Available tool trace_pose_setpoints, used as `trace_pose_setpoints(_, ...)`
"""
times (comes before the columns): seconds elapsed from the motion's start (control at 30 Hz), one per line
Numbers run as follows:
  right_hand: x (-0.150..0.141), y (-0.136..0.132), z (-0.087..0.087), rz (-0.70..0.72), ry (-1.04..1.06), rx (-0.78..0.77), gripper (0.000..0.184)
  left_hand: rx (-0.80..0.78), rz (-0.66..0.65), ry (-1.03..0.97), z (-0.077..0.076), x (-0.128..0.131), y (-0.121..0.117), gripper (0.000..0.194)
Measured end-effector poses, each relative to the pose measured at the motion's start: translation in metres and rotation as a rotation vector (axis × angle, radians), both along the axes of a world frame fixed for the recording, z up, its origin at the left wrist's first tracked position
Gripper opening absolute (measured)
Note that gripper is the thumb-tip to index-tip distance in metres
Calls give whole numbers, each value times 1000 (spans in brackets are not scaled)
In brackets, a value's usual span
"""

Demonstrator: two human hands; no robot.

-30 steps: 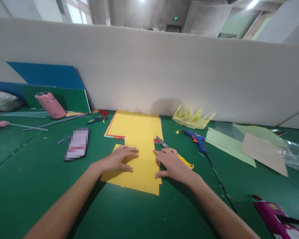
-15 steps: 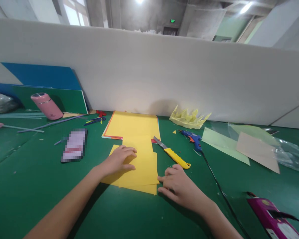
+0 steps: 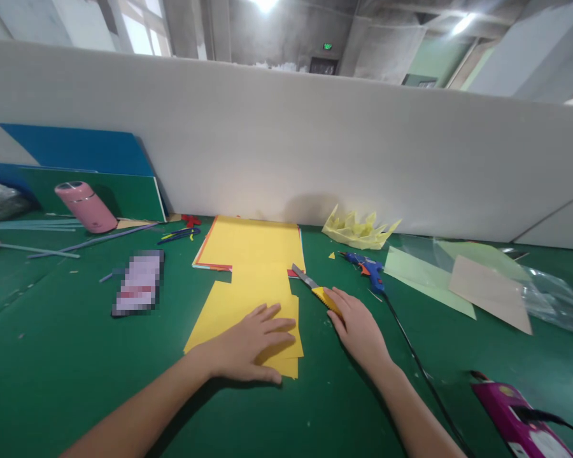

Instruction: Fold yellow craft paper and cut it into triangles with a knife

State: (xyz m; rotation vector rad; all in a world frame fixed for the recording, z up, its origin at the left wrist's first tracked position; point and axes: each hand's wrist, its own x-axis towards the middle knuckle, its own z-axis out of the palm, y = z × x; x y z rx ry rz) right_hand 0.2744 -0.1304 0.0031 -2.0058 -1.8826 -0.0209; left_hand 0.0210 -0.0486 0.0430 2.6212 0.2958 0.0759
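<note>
Honestly, your left hand (image 3: 253, 343) lies fingers apart on the yellow sheets (image 3: 219, 308), lower centre, probably so they don't slide; your right hand (image 3: 361, 327) covers the utility knife (image 3: 318, 291) beside them, can't tell if gripped.

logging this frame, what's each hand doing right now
Left hand: open, fingers spread over the yellow paper.
Right hand: over the yellow utility knife's handle; grip can't be told.
</note>
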Motion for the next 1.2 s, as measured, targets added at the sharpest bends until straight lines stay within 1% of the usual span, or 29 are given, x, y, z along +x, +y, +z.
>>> trace_pose_setpoints(0.07,0,1,-3,-3,13,-17,44,25,33,53,-3,0,-2,70)
trace_pose_setpoints(0.13,-1,0,-3,4,40,3,47,61,90,93,-5,0,-2,77)
trace_pose_setpoints(0.2,0,-3,1,21,89,25,48,93,152,123,-6,-1,-2,84)
trace_pose_setpoints(0.27,2,-8,9,53,168,2,49,115,197,152,-6,-2,-1,88)
trace_pose_setpoints(0.33,6,-16,18,108,254,-85,53,143,227,176,-6,-3,0,84)
trace_pose_setpoints(0.4,12,-23,27,189,294,-144,55,188,258,195,-6,-3,2,75)
trace_pose_setpoints(0.47,17,-29,33,230,319,-189,54,245,300,210,-7,-2,4,65)
trace_pose_setpoints(0.57,22,-32,35,243,313,-266,48,317,358,185,-9,-3,10,45)
trace_pose_setpoints(0.63,24,-33,35,231,288,-291,47,338,367,136,-10,-4,14,36)
trace_pose_setpoints(0.7,24,-32,34,219,260,-292,46,333,370,105,-12,-6,17,35)
trace_pose_setpoints(0.83,25,-32,36,189,192,-302,47,291,382,109,-18,-9,21,37)
trace_pose_setpoints(0.97,26,-30,36,153,142,-347,48,331,379,72,-22,-9,23,38)
trace_pose_setpoints(1.2,24,-28,32,152,134,-350,49,326,399,78,-21,-8,21,37)
